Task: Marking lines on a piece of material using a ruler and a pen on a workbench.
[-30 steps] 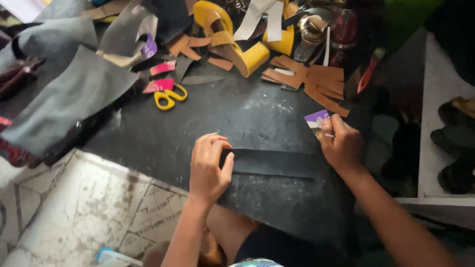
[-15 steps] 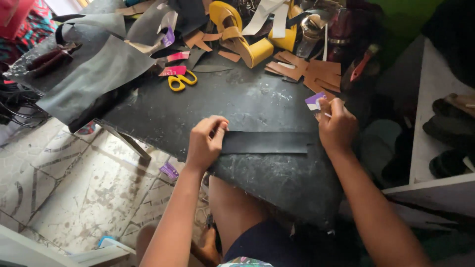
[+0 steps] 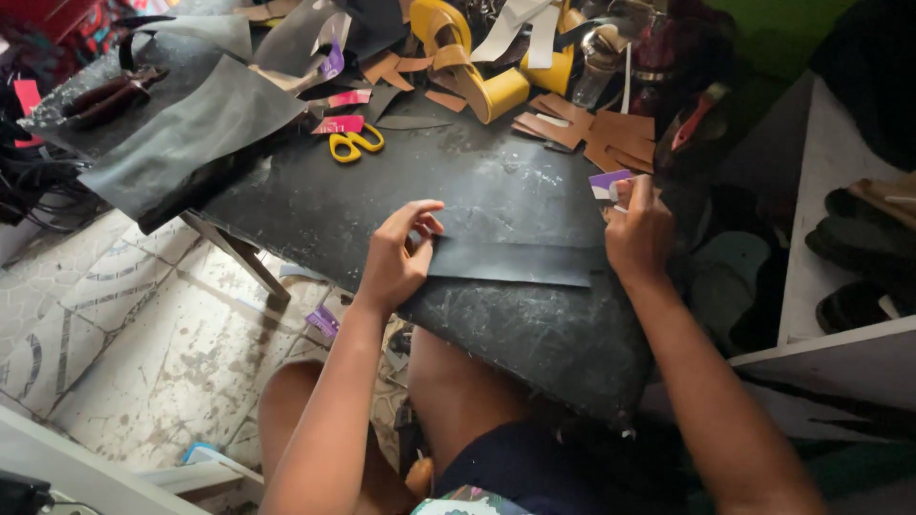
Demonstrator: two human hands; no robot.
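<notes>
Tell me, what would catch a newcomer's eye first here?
Two hands: the left hand presses one end of a long black strip on the dark worktable, while the right hand holds the other end. Behind them lie yellow-handled scissors and brown cut pieces.

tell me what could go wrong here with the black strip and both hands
1. The black strip lies close to the table's near edge; a pull could drag it off onto the lap.
2. The right hand pinches a small tool, too small to identify, beside a purple card; if sharp, it might slip toward the left hand pressing the strip's other end.
</notes>
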